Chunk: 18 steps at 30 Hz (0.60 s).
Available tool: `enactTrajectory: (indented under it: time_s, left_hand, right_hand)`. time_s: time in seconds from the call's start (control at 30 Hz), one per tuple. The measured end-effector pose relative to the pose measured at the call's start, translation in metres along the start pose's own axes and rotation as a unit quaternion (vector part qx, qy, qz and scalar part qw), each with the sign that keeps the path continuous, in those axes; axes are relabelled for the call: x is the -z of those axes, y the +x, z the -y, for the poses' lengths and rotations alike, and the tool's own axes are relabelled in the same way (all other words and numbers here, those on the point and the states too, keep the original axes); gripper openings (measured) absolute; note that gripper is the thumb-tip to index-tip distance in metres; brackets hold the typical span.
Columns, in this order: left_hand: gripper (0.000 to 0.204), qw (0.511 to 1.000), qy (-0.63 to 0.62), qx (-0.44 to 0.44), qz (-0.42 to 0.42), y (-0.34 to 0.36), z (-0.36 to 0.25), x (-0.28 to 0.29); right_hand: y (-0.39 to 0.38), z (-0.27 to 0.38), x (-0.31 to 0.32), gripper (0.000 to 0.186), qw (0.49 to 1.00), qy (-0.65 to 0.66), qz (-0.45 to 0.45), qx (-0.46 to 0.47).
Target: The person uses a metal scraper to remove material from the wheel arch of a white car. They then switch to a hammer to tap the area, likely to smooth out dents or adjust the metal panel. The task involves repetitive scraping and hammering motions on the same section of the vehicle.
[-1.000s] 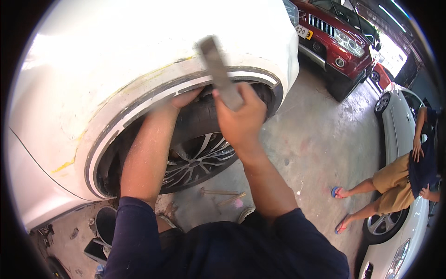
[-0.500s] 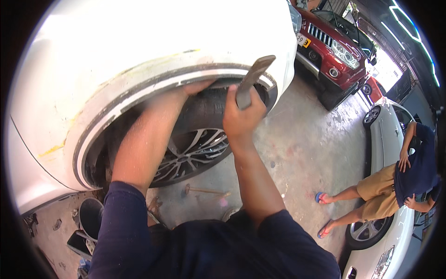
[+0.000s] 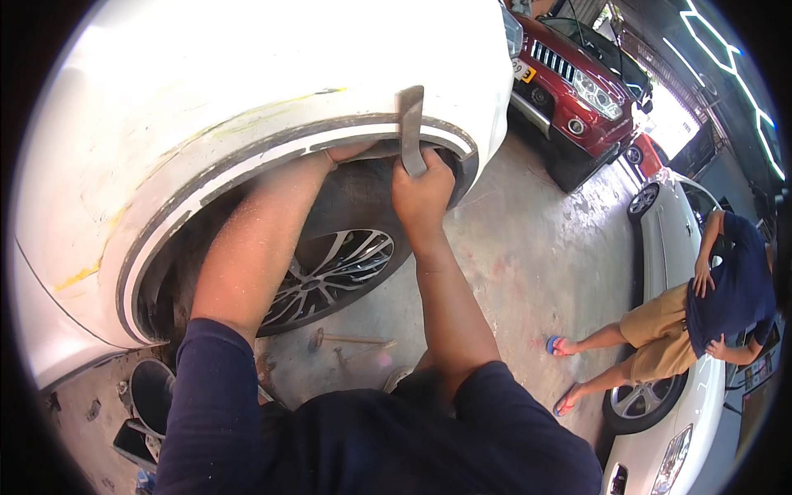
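Note:
My right hand [image 3: 422,194] grips the lower end of a flat, worn metal bar [image 3: 412,124], which stands nearly upright across the edge of the wheel arch. Its upper end overlaps the white fender [image 3: 247,66] in view; whether it touches the panel I cannot tell. My left hand [image 3: 351,152] reaches up under the arch lip, its fingers hidden behind the fender. Below both hands is the black tire [image 3: 355,198] with its multi-spoke wheel [image 3: 330,268]. Grey and white bands run along the wheel arch [image 3: 223,177], and yellow marks show on the paint.
A hammer [image 3: 351,338] lies on the concrete floor below the wheel. Black buckets [image 3: 153,396] stand at lower left. To the right, a person [image 3: 726,289] in shorts stands beside a white car [image 3: 660,247]. A red SUV [image 3: 569,78] is parked beyond the fender.
The metal bar has swung from leaning right to nearly upright, and my right hand has moved left toward the arch. My left hand stays under the lip. The whole view has shifted slightly.

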<state>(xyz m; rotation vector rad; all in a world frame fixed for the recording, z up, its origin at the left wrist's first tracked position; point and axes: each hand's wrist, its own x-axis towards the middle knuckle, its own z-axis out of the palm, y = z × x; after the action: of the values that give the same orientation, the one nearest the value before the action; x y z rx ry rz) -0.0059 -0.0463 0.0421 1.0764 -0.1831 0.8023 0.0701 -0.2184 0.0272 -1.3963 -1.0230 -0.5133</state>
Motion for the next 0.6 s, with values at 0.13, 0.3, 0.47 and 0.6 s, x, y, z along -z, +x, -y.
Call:
enactTrajectory:
  time_s: [0.13,0.3,0.47,0.6]
  left_hand:
    - [0.046,1.0,-0.01,-0.022,-0.019,-0.001,0.002,-0.003]
    - [0.048,0.95,-0.306,0.022,0.059,-0.002,0.0,0.006]
    - [0.052,0.939,0.343,-0.008,-0.037,-0.012,-0.016,0.0]
    - [0.055,0.981,0.116,0.029,-0.152,-0.053,-0.048,-0.011]
  right_hand:
    - [0.0,-0.002,0.007,0.01,0.999,0.044,-0.027,-0.002]
    - [0.001,-0.005,0.011,0.013,0.998,-0.001,-0.063,-0.007]
    - [0.009,-0.021,0.003,0.012,0.998,-0.065,0.018,0.01]
    - [-0.02,-0.036,0.052,0.014,0.967,0.133,0.078,-0.205]
